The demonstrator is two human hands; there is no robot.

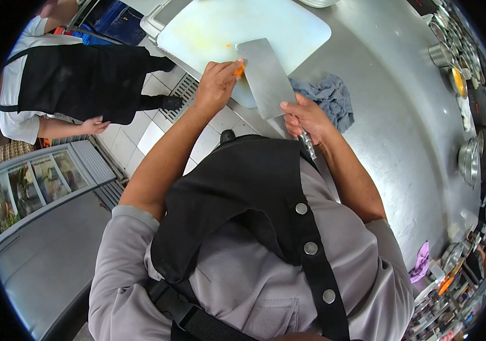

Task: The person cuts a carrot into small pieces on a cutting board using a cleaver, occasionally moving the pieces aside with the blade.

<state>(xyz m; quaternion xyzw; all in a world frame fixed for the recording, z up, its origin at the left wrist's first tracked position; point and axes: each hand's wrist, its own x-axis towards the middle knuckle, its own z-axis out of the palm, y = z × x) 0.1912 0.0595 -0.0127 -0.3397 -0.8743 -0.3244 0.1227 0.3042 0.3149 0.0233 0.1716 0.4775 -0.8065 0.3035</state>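
My right hand point(306, 118) is wrapped round the metal handle of a cleaver point(268, 78), its broad blade lying over the near edge of the white cutting board point(214, 28). My left hand point(218, 86) is closed, fingertips pinching a small orange piece of food point(239, 70) close beside the blade. The piece looks like carrot, but the fingers cover part of it. A tiny orange scrap lies on the board near the blade's far corner. Beside my right hand a crumpled grey cloth point(329, 101) rests on the steel counter.
The steel counter point(390, 136) curves off to the right, with metal pots and pans point(469, 162) along its far side. A purple cloth point(420, 261) lies at lower right. To the left stand a person in a black apron point(78, 82) and a glass-topped chest point(44, 182).
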